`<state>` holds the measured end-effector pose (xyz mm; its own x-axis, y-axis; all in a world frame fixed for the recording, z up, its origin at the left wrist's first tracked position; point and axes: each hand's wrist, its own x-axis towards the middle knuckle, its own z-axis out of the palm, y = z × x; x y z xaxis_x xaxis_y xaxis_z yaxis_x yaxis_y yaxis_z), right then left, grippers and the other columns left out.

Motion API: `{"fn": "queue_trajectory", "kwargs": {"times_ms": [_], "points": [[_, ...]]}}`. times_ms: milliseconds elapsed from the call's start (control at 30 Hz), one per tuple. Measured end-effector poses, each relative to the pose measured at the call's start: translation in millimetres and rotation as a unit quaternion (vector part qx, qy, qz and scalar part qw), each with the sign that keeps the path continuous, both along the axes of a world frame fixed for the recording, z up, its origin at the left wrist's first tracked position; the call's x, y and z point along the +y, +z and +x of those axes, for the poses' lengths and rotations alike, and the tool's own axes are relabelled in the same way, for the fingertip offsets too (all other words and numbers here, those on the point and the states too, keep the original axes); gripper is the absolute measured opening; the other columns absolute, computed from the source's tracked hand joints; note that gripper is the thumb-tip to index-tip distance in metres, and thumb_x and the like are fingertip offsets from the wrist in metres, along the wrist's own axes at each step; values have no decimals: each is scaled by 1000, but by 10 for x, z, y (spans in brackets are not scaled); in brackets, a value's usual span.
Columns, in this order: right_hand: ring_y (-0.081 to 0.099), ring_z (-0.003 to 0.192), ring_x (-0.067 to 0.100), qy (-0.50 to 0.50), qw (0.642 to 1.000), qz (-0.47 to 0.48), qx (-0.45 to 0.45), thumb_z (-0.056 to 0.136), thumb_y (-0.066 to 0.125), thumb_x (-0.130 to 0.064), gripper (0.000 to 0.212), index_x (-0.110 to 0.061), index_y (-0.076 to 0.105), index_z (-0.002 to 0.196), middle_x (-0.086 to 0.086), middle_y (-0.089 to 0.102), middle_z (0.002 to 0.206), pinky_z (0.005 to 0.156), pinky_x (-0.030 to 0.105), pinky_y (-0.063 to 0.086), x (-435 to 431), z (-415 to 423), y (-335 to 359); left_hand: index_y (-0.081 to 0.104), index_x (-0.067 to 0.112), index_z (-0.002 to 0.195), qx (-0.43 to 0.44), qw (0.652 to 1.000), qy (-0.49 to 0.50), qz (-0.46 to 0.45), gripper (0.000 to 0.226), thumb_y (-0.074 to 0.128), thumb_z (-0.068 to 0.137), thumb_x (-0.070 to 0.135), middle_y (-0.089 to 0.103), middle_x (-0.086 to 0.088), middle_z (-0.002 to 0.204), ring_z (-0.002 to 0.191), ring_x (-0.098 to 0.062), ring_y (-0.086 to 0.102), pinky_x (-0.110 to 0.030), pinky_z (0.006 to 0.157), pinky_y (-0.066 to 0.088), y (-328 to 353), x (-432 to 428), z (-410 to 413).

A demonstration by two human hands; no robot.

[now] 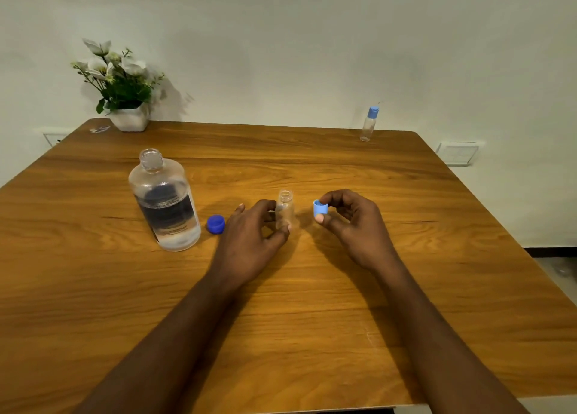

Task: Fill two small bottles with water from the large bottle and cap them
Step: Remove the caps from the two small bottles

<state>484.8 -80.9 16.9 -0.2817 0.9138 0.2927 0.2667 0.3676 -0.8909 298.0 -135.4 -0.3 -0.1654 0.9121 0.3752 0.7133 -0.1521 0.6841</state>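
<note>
Table (296,345): We look down on a wooden top, with both forearms reaching in from the near edge.
Left hand (249,241): Its fingers curl loosely round the small bottle (284,209) and steady it upright on the wood, near the middle of the table.
Right hand (356,226): Thumb and forefinger pinch a light blue cap (320,209), held just beside the bottle's open neck and clear of it.
Contents: We cannot tell whether this clear bottle holds water yet.
Dark blue cap (215,224): It lies on the table between the left hand and the large bottle (164,201).
Large bottle: It stands uncapped and upright to the left, part full.
Second small bottle (369,124): It stands capped at the far right edge, well apart from the work.
Flowers (120,79): A white pot sits at the far left corner, against the wall.
Step in hand: We judge this to be the uncapping or capping of one small bottle.
Next move: If the bottle is empty, the cap goes down and the large bottle must be tipped carefully over a narrow mouth. If it is full, the cap must be set squarely on the neck and twisted tight.
</note>
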Motion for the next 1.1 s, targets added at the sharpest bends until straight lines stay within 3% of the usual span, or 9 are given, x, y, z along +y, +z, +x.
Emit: {"fn": "queue_trajectory", "kwargs": {"times_ms": [200, 400, 567, 633, 800, 1100], "points": [[60, 86, -9, -89, 994, 25, -63, 74, 81, -12, 19, -23, 68, 83, -18, 66, 88, 74, 2, 41, 19, -89, -84, 57, 18, 126, 29, 999, 17, -25, 46, 68, 85, 36, 62, 2, 118, 107, -11, 55, -33, 91, 47, -10, 29, -7], [66, 87, 5, -105, 987, 38, -115, 73, 81, -16, 17, -19, 71, 85, -5, 73, 93, 78, 26, 53, 13, -172, -151, 56, 17, 129, 38, 998, 26, -44, 47, 68, 86, 34, 64, 1, 117, 104, -10, 57, -30, 89, 47, -19, 52, -7], [64, 85, 4, -104, 981, 49, -155, 75, 80, -17, 17, -20, 69, 88, -5, 74, 96, 78, 27, 53, -24, -205, -126, 55, 18, 130, 36, 997, 34, -54, 48, 67, 87, 33, 64, 1, 120, 105, -10, 58, -29, 90, 49, -20, 71, 1], [66, 86, 7, -108, 979, 58, -161, 74, 81, -18, 23, -22, 67, 92, -5, 74, 95, 78, 32, 55, -20, -210, -131, 55, 18, 131, 37, 997, 36, -54, 49, 68, 87, 33, 65, 0, 120, 104, -10, 58, -30, 90, 49, -17, 75, 7], [68, 100, 14, -99, 978, 58, -172, 74, 81, -23, 58, -26, 56, 126, 1, 74, 108, 85, 37, 54, -20, -225, -162, 53, 17, 133, 38, 997, 36, -55, 51, 68, 87, 33, 64, 0, 120, 105, -11, 58, -28, 88, 48, -22, 70, 8], [63, 111, 17, -90, 983, 11, -160, 70, 84, -27, 83, -23, 44, 142, 4, 71, 117, 93, 32, 50, -23, -179, -164, 41, 12, 142, 48, 995, 62, -58, 69, 71, 83, 33, 58, -6, 128, 118, -19, 53, -35, 98, 46, -30, -79, 16]]}}
